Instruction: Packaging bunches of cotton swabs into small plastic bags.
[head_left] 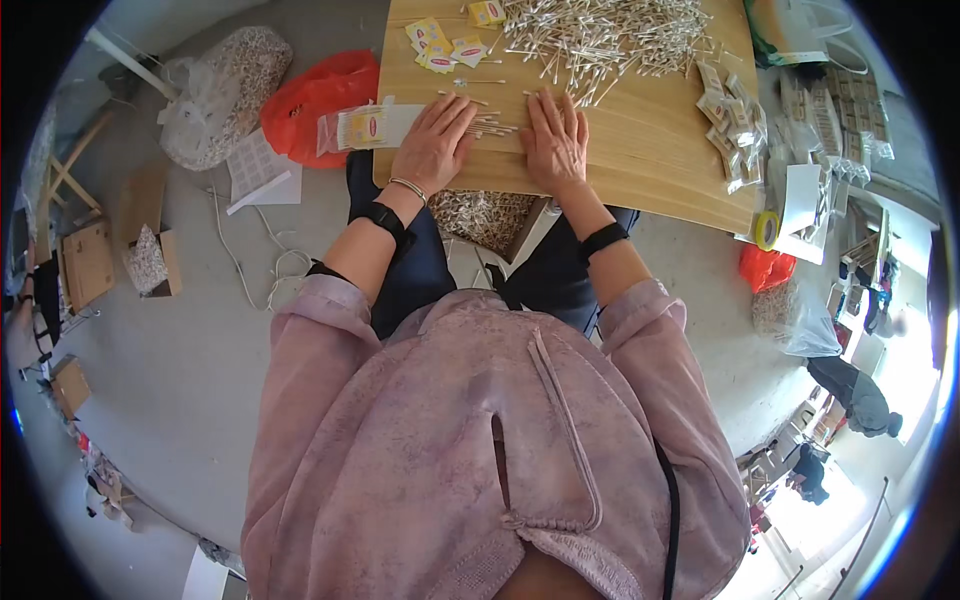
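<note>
A small bunch of thin white cotton swabs lies between my left hand and right hand, both flat, fingers spread, on the pale wooden surface.

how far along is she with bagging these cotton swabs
Done: a row of filled small packets lies along the board's right edge. In hand: both hands, left hand and right hand, rest flat on the wooden board, squaring a small bunch of swabs between them. Left: a big loose pile of swabs and empty bags by the left hand.

Smooth matt wooden board; glossy red plastic bag; matt grey floor.
</note>
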